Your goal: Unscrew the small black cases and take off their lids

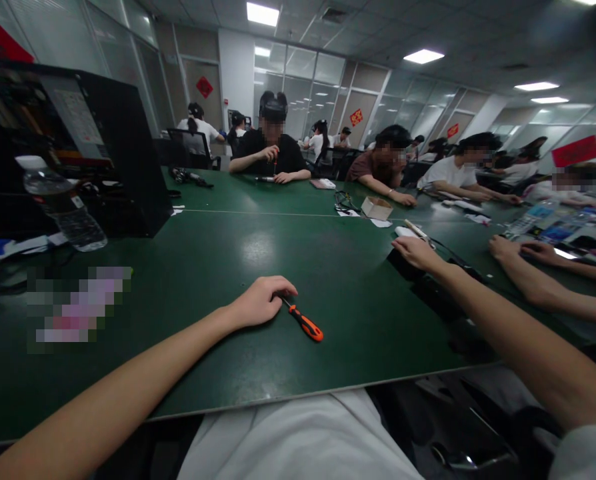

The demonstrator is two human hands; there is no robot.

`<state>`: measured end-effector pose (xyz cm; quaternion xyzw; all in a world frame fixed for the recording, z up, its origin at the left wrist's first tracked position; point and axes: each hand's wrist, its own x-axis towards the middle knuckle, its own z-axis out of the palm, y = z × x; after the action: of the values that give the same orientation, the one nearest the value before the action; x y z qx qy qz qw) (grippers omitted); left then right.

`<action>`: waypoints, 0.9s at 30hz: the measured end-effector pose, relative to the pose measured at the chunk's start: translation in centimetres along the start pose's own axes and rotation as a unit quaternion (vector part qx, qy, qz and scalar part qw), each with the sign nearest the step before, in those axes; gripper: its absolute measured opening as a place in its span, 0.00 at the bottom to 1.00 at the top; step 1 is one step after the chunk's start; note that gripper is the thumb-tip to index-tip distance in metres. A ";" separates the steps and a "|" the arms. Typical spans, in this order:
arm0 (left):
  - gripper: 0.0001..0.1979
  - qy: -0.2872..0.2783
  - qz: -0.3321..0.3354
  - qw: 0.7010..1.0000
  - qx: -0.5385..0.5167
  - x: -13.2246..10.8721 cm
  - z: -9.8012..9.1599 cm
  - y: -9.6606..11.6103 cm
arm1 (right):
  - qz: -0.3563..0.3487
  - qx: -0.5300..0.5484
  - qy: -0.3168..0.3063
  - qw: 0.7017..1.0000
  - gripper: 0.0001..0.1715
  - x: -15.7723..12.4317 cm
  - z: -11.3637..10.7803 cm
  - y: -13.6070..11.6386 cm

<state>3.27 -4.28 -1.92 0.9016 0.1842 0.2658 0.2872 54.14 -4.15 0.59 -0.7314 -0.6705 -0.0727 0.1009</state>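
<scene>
My left hand (261,301) rests on the green table (328,280) with its fingers curled over the tip of a small screwdriver (303,323) that has an orange and black handle. The handle lies flat on the table and points toward me and to the right. My right hand (415,252) reaches far out to the right, fingers bent down onto a dark object (408,267) at the table's edge. What those fingers hold, if anything, is hidden. A white strip (418,231) lies just beyond that hand.
A water bottle (61,203) and a black box (103,147) stand at the left. A small cardboard box (377,209) sits mid-table. Another person's hands (523,252) work at the right beside coloured packets (553,227). Several people sit along the far side.
</scene>
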 end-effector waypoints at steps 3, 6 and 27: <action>0.21 -0.037 0.033 0.995 0.088 -0.2 -0.7 0.0 | 0.022 0.013 -0.008 1.000 0.15 -0.4 -0.9 -0.5; 0.12 -0.063 0.043 0.981 0.178 -0.3 -1.3 -0.1 | 0.059 0.029 -0.009 0.998 0.17 -2.4 -2.6 -0.6; 0.10 0.148 -0.025 0.988 0.034 0.2 -2.1 1.1 | -0.123 0.101 -0.183 0.970 0.29 -10.1 -4.5 -16.1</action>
<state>2.39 -4.14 0.24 0.8566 0.2557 0.3828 0.2328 37.32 -13.73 3.31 -0.6305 -0.7660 0.1188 0.0399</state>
